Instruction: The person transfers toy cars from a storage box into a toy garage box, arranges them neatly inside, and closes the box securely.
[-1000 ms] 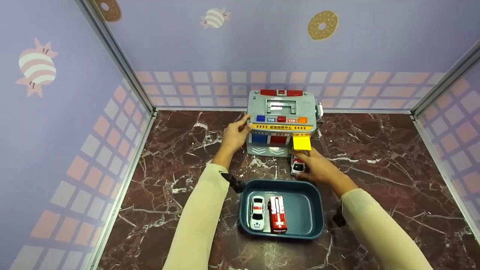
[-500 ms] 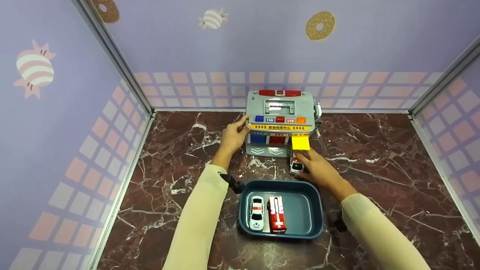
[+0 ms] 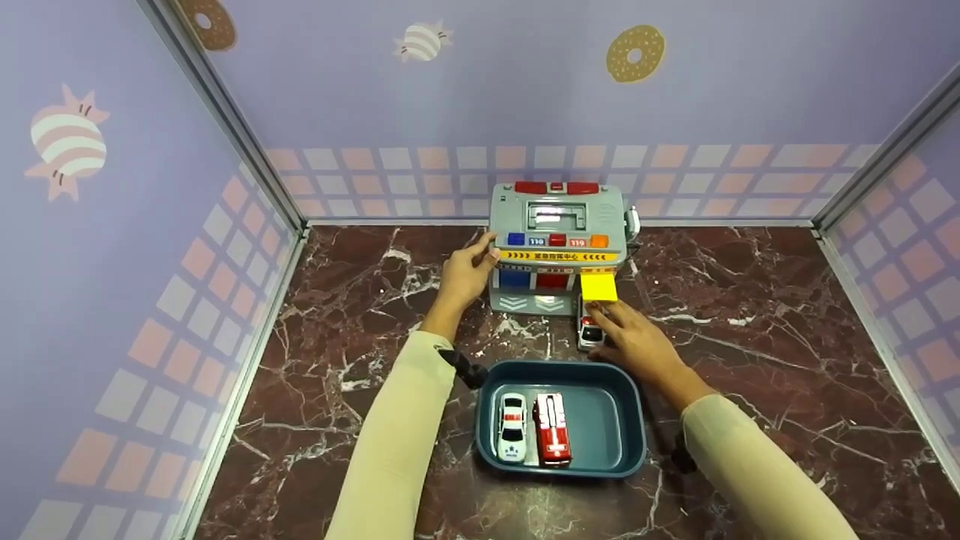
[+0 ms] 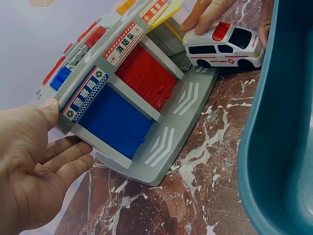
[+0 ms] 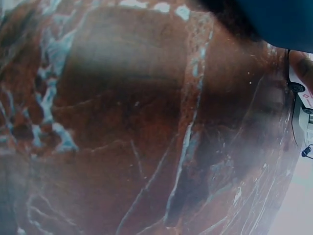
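The toy ambulance (image 3: 591, 334) is at a bay of the toy station (image 3: 556, 256), gripped by fingers of the right hand (image 3: 636, 341); those of the left hand (image 3: 465, 282) pinch the station's corner. The tray (image 3: 600, 427) contains two vehicles — police car (image 3: 512, 429), fire engine (image 3: 553, 433).

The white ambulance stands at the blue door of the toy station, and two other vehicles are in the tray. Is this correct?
Not quite: the white ambulance stands at the bay with the raised yellow door, not at the blue door; the left wrist view shows this. Two other vehicles, a police car and a fire truck, are in the tray.
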A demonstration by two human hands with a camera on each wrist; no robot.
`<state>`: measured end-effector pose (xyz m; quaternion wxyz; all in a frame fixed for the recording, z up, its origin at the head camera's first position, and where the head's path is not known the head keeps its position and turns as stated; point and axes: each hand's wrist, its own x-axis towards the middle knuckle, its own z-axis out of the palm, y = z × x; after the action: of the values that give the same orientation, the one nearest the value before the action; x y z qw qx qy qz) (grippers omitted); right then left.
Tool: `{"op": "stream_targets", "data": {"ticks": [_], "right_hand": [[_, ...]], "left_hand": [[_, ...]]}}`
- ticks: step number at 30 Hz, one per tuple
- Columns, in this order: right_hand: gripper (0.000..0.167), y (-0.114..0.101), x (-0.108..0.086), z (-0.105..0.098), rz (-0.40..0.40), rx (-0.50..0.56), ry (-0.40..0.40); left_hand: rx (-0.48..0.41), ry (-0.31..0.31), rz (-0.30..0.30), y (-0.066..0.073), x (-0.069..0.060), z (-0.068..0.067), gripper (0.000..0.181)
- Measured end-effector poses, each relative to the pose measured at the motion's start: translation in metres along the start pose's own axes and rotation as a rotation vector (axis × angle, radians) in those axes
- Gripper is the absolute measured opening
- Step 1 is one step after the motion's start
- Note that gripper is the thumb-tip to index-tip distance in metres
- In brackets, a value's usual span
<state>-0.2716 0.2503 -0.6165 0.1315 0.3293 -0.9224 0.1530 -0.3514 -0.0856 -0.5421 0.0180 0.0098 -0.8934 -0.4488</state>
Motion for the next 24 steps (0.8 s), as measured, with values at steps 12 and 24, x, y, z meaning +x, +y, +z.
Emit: {"op": "stream_targets", "data": {"ticks": [12,24], "right_hand": [[0.076,-0.0024,-0.0012,-0.0003,-0.031,-0.029,0.058],[0.067,-0.0023,-0.0034,0.0034,-0.142,-0.110,0.161]], "left_hand": [[0.014,-0.005,-0.006,-0.0015,-0.0004,0.0000,0.046],[-0.021,0.014,0.023,-0.0030,-0.0015,0.0002,0.045]]}}
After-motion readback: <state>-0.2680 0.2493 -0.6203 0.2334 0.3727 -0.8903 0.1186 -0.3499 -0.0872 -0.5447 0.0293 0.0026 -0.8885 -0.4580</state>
